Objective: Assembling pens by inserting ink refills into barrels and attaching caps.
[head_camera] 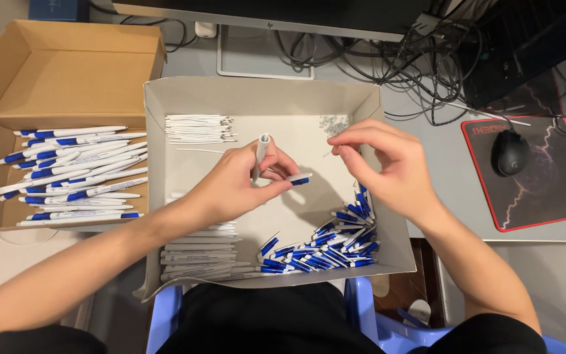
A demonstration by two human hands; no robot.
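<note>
My left hand (234,187) holds an upright white pen barrel (261,154) over the middle of a shallow grey cardboard tray (257,95); a blue-and-white pen top (298,178) lies across its fingers. My right hand (388,167) hovers just right of it, fingertips pinched on something tiny and thin that I cannot make out. In the tray lie a bundle of thin white refills (198,129) at the back left, white barrels (198,252) stacked at the front left, blue-and-white pen tops (332,246) heaped at the front right, and small springs (333,124) at the back right.
A brown cardboard box (54,72) on the left holds several finished white-and-blue pens (73,174). Behind the tray stand a monitor base (263,56) and tangled black cables (394,59). A black mouse (509,152) sits on a dark red-edged pad (545,190) at the right.
</note>
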